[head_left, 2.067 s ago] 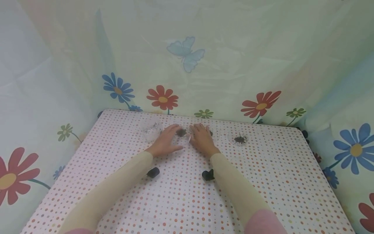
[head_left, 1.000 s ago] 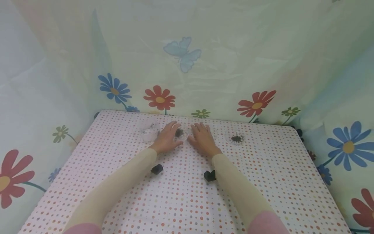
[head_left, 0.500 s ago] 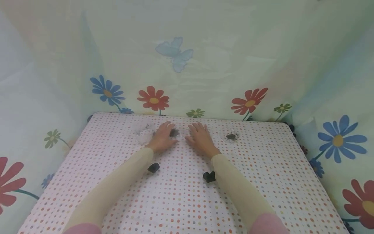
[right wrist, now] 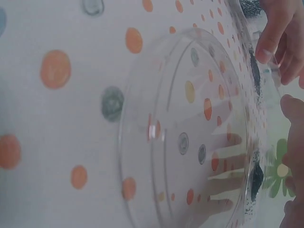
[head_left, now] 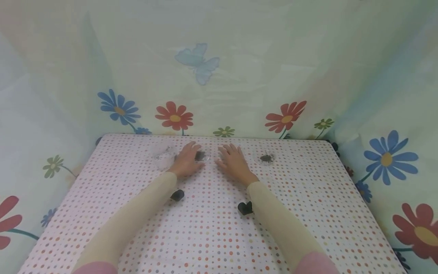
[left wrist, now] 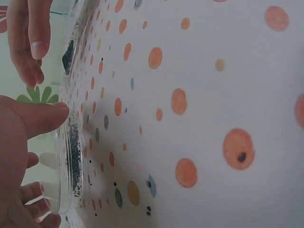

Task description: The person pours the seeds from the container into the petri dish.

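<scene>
In the head view my left hand (head_left: 186,161) is at a small clear petri dish (head_left: 202,156) with dark grains inside. The left wrist view shows the covered petri dish (left wrist: 71,166) edge-on, its layer of black grains near the cloth. The thumb (left wrist: 45,116) is at one side of its rim and the fingertips (left wrist: 38,204) at the other. To the right, my right hand (head_left: 234,161) extends low over the table, fingers spread, holding nothing visible. A clear round dish or lid (right wrist: 142,156) fills the foreground of the right wrist view.
Another clear dish (head_left: 163,156) with scattered grains stands left of the left hand. A dish with a dark pile (head_left: 266,158) stands to the right. Behind the polka-dot tabletop (head_left: 212,228) hangs a flower-printed sheet (head_left: 239,76).
The head view has turned slightly right. The gap between the hands has widened, with the right hand moving right. The dark pile formerly visible beside the right hand is now hidden.
</scene>
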Demonstrator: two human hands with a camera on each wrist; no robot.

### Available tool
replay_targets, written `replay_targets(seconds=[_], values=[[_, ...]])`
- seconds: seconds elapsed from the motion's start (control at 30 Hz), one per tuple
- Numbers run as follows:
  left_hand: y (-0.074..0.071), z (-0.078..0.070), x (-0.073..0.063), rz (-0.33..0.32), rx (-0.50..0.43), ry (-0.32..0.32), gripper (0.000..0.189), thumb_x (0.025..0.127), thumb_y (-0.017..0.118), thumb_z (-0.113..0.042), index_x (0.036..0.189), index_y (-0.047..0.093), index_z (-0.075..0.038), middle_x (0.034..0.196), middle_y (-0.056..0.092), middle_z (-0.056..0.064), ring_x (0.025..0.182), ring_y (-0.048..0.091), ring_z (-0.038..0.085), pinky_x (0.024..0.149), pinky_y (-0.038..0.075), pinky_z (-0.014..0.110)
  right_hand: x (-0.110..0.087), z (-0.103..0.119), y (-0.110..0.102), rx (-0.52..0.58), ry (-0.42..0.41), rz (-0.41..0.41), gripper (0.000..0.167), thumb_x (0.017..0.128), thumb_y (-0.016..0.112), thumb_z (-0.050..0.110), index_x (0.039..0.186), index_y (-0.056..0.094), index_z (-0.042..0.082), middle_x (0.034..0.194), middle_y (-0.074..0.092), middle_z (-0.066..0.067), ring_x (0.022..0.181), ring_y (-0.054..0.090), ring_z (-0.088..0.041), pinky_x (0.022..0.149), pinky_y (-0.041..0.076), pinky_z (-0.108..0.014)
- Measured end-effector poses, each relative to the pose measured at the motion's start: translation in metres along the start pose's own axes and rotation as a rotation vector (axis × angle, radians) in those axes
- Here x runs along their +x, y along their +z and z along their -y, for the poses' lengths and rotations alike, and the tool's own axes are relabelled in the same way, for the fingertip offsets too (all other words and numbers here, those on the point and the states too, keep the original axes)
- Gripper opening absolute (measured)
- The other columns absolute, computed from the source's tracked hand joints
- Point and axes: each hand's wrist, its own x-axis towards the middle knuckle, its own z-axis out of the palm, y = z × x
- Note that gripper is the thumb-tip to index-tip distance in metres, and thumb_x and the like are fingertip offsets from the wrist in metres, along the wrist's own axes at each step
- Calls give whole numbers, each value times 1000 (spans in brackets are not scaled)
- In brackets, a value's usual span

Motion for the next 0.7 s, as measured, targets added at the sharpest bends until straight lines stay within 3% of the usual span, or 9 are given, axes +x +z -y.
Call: replay_targets(seconds=[0.7], values=[[-2, -4, 2, 18, -9, -14, 75, 90, 63, -43, 152, 27, -19, 163, 13, 8, 151, 12, 29, 119, 23, 56, -11, -8, -2, -35, 9, -41, 58, 97, 54, 42, 144, 44, 10, 148, 44, -14, 143, 31, -37, 119, 21, -58]])
